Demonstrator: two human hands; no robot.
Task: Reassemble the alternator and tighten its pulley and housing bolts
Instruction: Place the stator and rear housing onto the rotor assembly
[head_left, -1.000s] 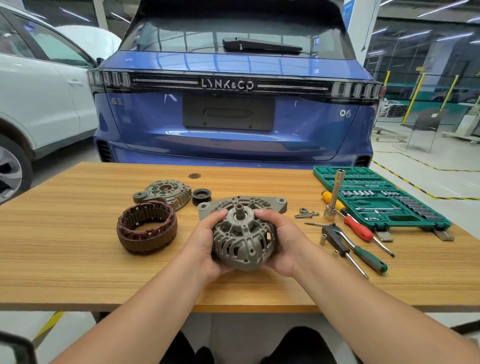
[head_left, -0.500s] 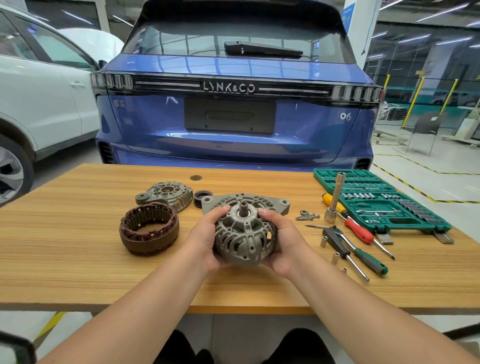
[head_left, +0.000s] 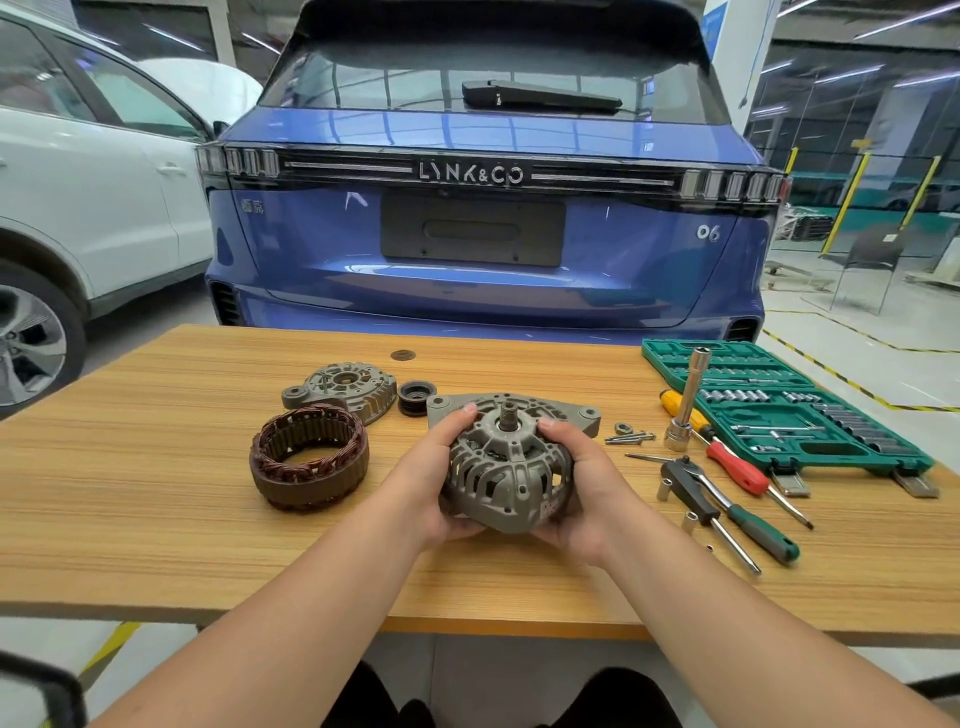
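both hands: I'm cupping the front housing (head_left: 506, 470), left hand (head_left: 431, 483) at 9, right hand (head_left: 584, 491) at 3 | grip: clenched round it, steadying shaft-up | stator (head_left: 309, 457) waiting at 9 on the worktop (head_left: 156, 519)

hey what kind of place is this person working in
Most likely a car repair workshop or training garage. A blue Lynk & Co car is parked right behind the wooden table, a green socket set case lies open, and both hands hold an alternator housing.

A blue car (head_left: 483, 228) stands behind the wooden table (head_left: 156, 519), a white car (head_left: 93, 197) beside it.
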